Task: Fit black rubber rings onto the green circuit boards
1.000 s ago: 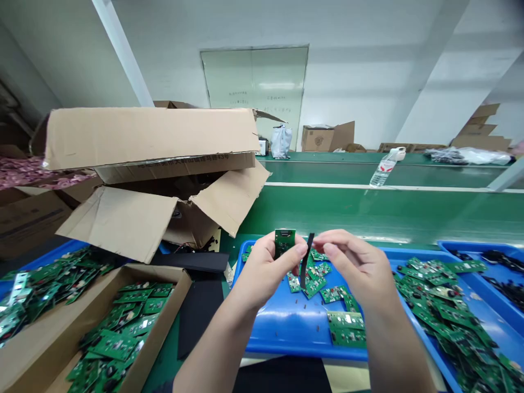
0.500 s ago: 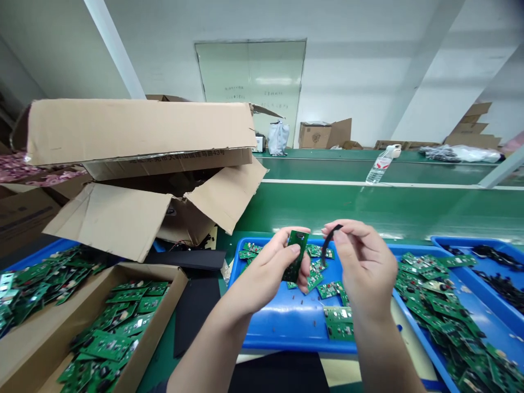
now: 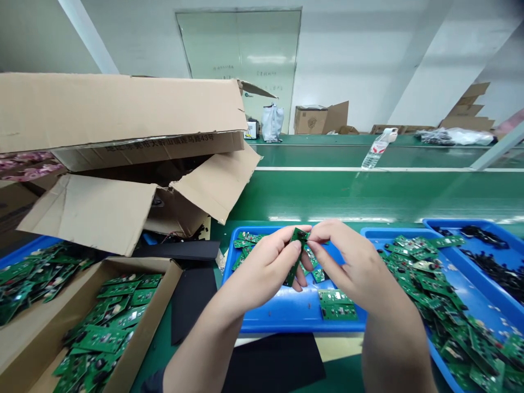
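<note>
Green circuit board [image 3: 295, 257], tilted, held up between both hands above a blue plastic tray [image 3: 278, 322]. Left hand [image 3: 262, 267] grips its lower length between thumb and fingers; right hand [image 3: 352, 267] pinches the upper end. Loose boards [image 3: 333, 311] lie in the tray. Second blue tray [image 3: 462, 311] on the right, heaped with boards; cardboard box [image 3: 158, 300] on the left, also full.

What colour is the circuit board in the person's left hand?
The circuit board is green; the head view shows it best.
</note>
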A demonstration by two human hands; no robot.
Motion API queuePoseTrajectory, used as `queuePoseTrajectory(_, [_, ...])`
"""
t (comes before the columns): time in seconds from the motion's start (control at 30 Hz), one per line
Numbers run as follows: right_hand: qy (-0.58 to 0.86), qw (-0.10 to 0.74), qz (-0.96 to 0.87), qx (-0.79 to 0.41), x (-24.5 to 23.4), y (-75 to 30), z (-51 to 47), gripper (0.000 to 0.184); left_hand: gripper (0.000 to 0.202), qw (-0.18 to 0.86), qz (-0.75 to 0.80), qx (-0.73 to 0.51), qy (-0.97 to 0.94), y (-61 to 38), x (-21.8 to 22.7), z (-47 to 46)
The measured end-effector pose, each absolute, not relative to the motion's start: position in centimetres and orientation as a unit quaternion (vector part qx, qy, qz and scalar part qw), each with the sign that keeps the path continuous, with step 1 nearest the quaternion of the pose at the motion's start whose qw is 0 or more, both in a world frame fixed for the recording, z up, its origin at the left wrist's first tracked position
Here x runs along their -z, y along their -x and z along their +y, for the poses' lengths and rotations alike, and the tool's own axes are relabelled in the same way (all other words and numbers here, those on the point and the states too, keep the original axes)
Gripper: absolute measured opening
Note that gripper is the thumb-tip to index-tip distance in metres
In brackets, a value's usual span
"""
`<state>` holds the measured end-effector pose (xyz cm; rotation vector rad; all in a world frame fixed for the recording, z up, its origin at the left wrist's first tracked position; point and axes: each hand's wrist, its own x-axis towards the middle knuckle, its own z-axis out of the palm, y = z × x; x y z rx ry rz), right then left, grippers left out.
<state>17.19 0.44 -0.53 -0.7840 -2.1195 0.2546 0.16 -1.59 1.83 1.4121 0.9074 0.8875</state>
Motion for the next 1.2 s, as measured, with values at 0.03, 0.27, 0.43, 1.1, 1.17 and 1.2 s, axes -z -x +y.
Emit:
queuePoseTrajectory(0.03, [0.314,0.42,-0.846,-0.101,0.55,-17.17,0.47,0.014,0.031,0.58,0.39,-0.381,-0.605,-0.22,-1.8,-1.59])
queuePoseTrajectory(0.27, [0.336,0.418,-0.838,-0.1,0.71,-17.05,0.41,0.014,0.034,0.569,0.4,-0.381,-0.609,-0.4,-1.45,-1.47])
queuePoseTrajectory(0.43, [0.339,0.41,-0.841,-0.101,0.73,-17.03,0.47,0.013,0.036,0.575,0.404,-0.386,-0.598,-0.44,-1.24,-1.37])
queuePoseTrajectory(1.1, [0.414,0.487,-0.76,-0.116,1.37,-17.12,0.48,0.016,0.035,0.517,0.413,-0.434,-0.611,-0.65,-0.98,-1.04])
queuePoseTrajectory(1.17, [0.408,0.513,-0.745,-0.125,1.29,-17.33,0.48,0.03,0.033,0.527,0.402,-0.449,-0.6,-0.44,-1.0,-1.0])
queuePoseTrajectory(1.2, [0.398,0.512,-0.75,-0.127,1.21,-17.39,0.46,0.032,0.032,0.534,0.395,-0.455,-0.593,-0.35,-1.02,-0.99])
